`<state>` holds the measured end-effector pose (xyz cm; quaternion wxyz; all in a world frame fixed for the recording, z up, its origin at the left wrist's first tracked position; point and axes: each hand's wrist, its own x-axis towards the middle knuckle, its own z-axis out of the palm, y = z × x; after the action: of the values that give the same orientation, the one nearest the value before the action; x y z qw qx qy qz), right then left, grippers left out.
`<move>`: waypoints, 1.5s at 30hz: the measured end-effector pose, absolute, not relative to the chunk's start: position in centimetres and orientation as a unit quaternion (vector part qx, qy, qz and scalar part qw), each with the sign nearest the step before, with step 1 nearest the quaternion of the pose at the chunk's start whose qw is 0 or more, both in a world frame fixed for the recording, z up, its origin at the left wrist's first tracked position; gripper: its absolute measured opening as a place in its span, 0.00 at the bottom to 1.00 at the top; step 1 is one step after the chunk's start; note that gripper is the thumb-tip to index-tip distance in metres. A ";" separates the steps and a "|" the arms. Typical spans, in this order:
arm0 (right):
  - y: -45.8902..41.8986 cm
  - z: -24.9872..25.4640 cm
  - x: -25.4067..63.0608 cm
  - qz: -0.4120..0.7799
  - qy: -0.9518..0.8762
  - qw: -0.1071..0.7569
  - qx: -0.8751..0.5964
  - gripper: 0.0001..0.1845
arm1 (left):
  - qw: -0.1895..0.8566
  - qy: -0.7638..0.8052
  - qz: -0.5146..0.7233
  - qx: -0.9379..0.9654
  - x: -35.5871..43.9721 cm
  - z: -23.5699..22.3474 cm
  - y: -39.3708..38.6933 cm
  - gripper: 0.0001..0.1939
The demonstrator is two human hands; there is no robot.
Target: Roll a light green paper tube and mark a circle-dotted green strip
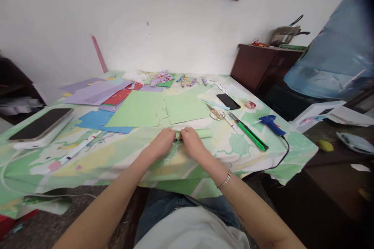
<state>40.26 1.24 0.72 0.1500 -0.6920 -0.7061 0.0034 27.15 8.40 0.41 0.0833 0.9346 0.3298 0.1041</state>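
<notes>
Close together near the table's front edge, my left hand and my right hand are both closed on a strip of light green paper. One end of the strip sticks out to the right of my right hand. Small dark spots show between my fingertips; I cannot make out what they are. Just beyond my hands lie large light green paper sheets, with small cut scraps between them. Gold-handled scissors and a green utility knife lie to the right.
A blue glue gun with a black cord sits at the right edge. A black phone lies behind the scissors. Purple sheets and blue paper are at left, near another phone on a white box. Purple scraps lie at the back.
</notes>
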 end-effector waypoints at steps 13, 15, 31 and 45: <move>1.5 0.5 41.4 0.032 -0.705 0.192 -0.682 0.10 | 0.083 0.376 0.100 0.918 28.1 0.3 7.9 0.10; 1.1 0.3 41.9 0.032 -0.710 0.208 -0.672 0.11 | 0.100 0.379 0.086 0.916 28.4 0.8 8.5 0.09; 1.6 1.1 42.7 0.110 -0.686 0.219 -0.685 0.14 | 0.175 0.379 0.098 0.903 27.7 2.3 7.8 0.11; 1.7 0.6 39.6 0.036 -0.637 0.214 -0.740 0.09 | 0.139 0.442 0.089 0.882 28.3 1.8 7.4 0.10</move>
<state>39.63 1.72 0.55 0.2144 -0.7398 -0.6367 0.0365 28.30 7.36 1.76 0.1385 0.8816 0.4424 0.0885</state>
